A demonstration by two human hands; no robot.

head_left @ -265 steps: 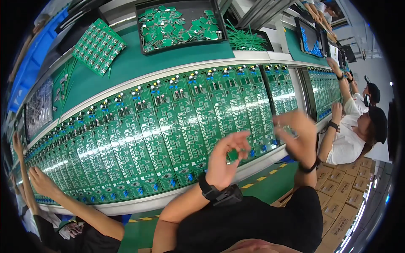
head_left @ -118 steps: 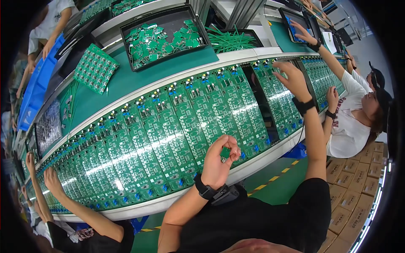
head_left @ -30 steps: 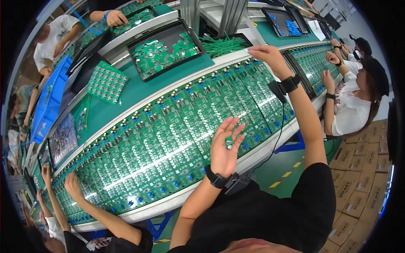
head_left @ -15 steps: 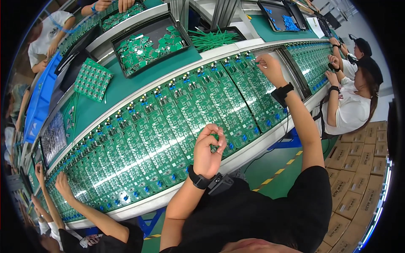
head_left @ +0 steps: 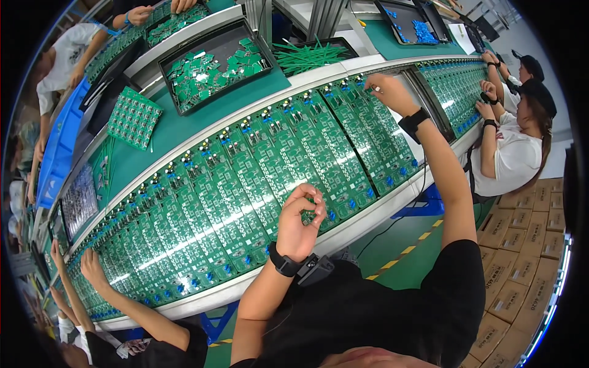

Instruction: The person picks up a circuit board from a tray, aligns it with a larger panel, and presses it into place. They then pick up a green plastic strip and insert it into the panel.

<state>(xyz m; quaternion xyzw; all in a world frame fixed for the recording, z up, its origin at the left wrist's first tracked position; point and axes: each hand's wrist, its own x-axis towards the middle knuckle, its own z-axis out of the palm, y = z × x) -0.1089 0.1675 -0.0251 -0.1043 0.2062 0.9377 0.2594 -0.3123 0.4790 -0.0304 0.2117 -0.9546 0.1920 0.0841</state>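
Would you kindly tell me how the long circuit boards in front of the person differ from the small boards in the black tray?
The long boards are big strips, while the small boards are little squarish pieces. The long boards lie side by side in an orderly row; the small boards are scattered loosely in the black tray. Both kinds are green.

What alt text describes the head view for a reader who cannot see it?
A person in a black shirt has the left hand curled above the near part of a row of green circuit boards and the right hand over its far side. Beyond lies a black tray of small green boards; co-workers in white shirts are at the right.
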